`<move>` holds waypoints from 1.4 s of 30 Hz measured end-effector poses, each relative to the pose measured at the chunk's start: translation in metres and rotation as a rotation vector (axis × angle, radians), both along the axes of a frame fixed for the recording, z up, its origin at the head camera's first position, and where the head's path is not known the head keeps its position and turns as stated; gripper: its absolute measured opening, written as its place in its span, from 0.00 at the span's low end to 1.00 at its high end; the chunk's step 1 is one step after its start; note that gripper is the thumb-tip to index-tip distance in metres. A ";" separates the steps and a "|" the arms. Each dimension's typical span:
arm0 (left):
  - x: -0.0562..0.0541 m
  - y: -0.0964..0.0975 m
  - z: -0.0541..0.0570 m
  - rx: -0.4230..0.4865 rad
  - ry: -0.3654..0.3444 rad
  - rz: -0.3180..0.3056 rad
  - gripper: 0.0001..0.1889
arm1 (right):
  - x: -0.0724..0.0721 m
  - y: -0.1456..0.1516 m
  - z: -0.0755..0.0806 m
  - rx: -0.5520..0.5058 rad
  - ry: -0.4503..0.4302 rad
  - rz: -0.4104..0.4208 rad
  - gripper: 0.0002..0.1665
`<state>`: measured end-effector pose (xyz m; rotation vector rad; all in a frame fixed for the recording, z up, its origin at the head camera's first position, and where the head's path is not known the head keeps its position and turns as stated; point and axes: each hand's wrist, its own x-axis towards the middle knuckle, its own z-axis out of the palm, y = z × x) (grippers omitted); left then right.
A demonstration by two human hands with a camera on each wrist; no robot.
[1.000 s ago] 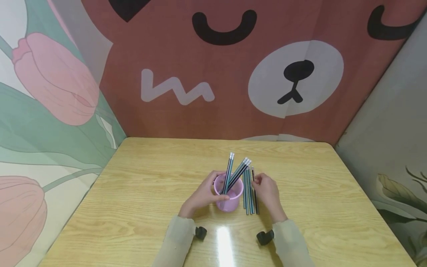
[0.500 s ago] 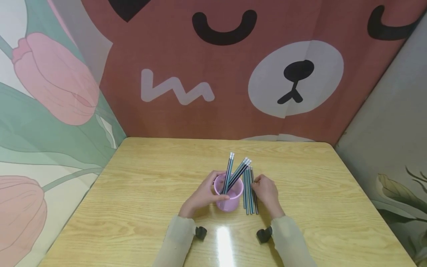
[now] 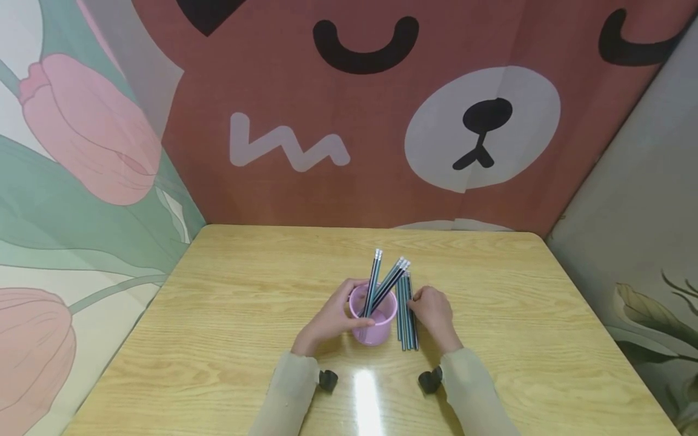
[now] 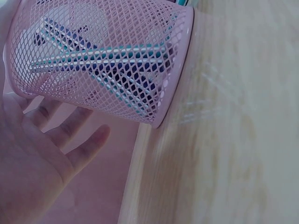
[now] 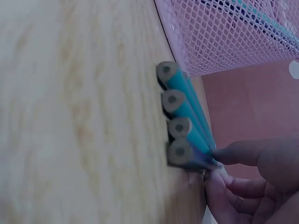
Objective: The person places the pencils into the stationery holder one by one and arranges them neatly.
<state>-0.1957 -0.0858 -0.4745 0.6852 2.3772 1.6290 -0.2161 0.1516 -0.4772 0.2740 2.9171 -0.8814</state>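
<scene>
A pink mesh pencil cup (image 3: 372, 336) stands upright near the table's middle, with several striped pencils (image 3: 390, 281) leaning in it, eraser ends up. My left hand (image 3: 329, 317) holds the cup from the left, thumb on the near rim and fingers round the far side. Right of the cup, several more pencils (image 3: 404, 321) lie side by side on the table, unsharpened flat ends toward me. My right hand (image 3: 434, 312) pinches the outermost dark pencil (image 5: 181, 151) of that row between thumb and fingers. In the right wrist view, this pencil lies right beside the teal ones.
The wood-grain table (image 3: 245, 339) reaches back to a red fabric backdrop (image 3: 305, 200) with a bear face. Flower-patterned cloth (image 3: 109, 242) hangs on the left, and a greyish one (image 3: 627, 230) on the right. A bright reflection lies on the table between the forearms.
My right hand has shifted slightly left, and the outermost pencil has moved with it, closing the gap to the others in the row. My left hand and the cup stay put.
</scene>
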 end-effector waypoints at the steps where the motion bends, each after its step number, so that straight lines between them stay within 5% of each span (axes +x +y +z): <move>1: 0.000 0.000 0.000 0.000 0.002 0.000 0.43 | 0.000 0.000 0.000 -0.003 0.002 0.003 0.11; 19: 0.000 0.001 -0.001 -0.012 0.020 0.003 0.43 | 0.008 0.014 -0.001 -0.276 0.039 -0.024 0.15; 32: 0.001 0.000 0.000 -0.011 0.006 0.012 0.43 | 0.020 0.019 0.024 -0.411 0.150 -0.061 0.15; 38: 0.001 0.001 0.000 -0.013 0.010 0.012 0.43 | 0.028 0.019 0.032 -0.399 0.288 -0.058 0.13; 42: 0.001 0.001 0.000 -0.015 0.014 0.012 0.43 | 0.034 0.017 0.039 -0.426 0.479 -0.076 0.11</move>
